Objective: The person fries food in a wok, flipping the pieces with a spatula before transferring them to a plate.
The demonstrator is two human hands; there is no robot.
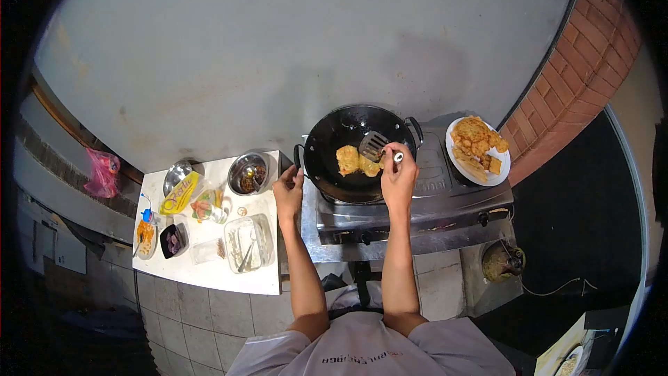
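A black wok (pixel 327 125) stands on the gas stove, with yellow-golden fried pieces (pixel 347 159) in its middle. My right hand (pixel 399 174) is closed round the handle of a slotted spatula (pixel 373 145), whose blade is in the wok at the upper edge of the food. Part of the right-hand piece is hidden behind the spatula and hand. At the wok's left side, my left hand (pixel 288 193) has its fingers at the lower end of the loop handle (pixel 297 156), seemingly pinching it; the contact is small in view.
Right of the wok, a white plate (pixel 506 169) of fried food rests on the steel stove (pixel 445 198). A white table (pixel 202 277) at left carries metal bowls (pixel 248 173), a yellow packet (pixel 179 193), a clear container (pixel 249 244) and a dark bowl (pixel 173 241). A grey wall rises behind.
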